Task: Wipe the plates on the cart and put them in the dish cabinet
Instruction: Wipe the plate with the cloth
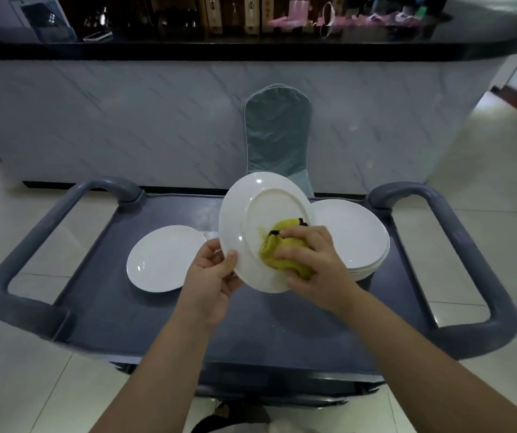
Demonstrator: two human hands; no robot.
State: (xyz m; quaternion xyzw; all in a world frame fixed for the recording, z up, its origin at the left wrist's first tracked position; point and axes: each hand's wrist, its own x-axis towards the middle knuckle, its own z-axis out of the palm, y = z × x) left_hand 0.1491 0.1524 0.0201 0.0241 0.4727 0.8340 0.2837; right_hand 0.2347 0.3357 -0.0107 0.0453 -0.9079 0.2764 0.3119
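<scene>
1. Tilted above the cart (157, 323): plate (251, 214), rim pinched by left hand (210, 273), cloth (279, 251) gripped in right hand (310, 254), pressed against it.
2. Could slip from that rim pinch under hard rubbing, striking the stack (354, 242) on the cart.

Your right hand (313, 260) covers most of the bunched yellow cloth (271, 253). The tilted white round plate (251, 207) hides the left edge of the stack of white plates (354, 235) and the seat of the grey-green fabric-covered chair (277, 129). Both your forearms run off the bottom edge.
</scene>
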